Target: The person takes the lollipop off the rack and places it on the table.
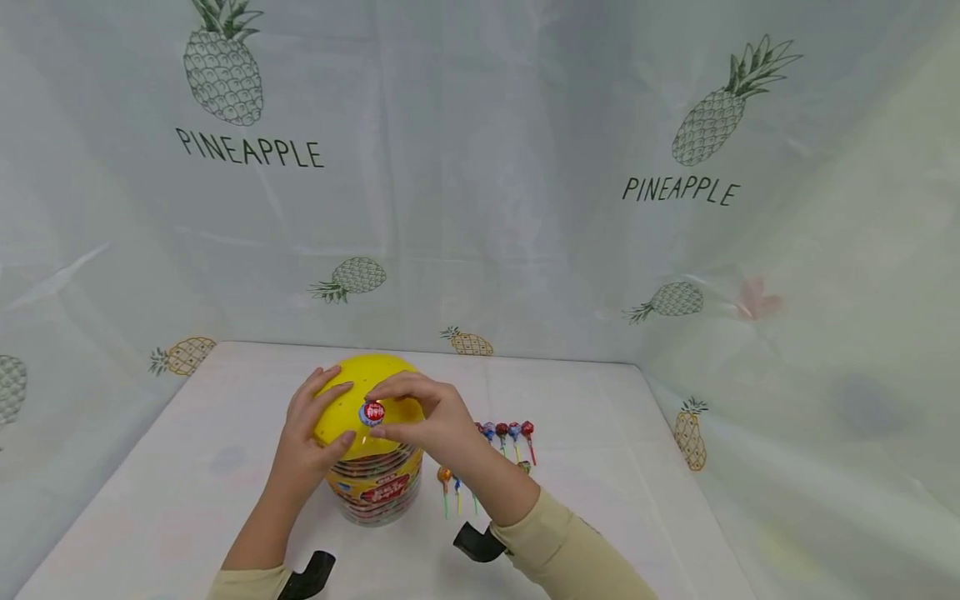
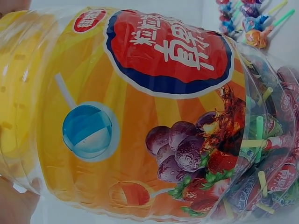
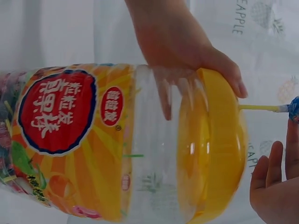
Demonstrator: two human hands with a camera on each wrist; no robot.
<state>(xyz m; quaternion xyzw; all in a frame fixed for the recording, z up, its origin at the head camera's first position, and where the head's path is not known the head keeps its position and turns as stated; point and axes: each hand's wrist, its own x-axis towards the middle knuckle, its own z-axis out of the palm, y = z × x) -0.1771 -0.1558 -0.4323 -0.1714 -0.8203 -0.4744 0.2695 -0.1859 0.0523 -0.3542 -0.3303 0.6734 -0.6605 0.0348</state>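
Note:
A large clear plastic jar with a rounded yellow lid stands upright on the table, with an orange fruit label round its middle. Wrapped lollipops fill its lower part. My left hand grips the lid from the left, fingers over its side and thumb at the front. Between thumb and fingers my right hand pinches a blue-and-red wrapped lollipop above the lid. Its yellow stick points down and meets the lid's top; whether it goes into a hole cannot be seen.
To the right of the jar, loose lollipops lie in rows on the white tabletop, partly hidden by my right forearm. Black wrist mounts stick out near both sleeves. A pineapple-print curtain hangs behind the table.

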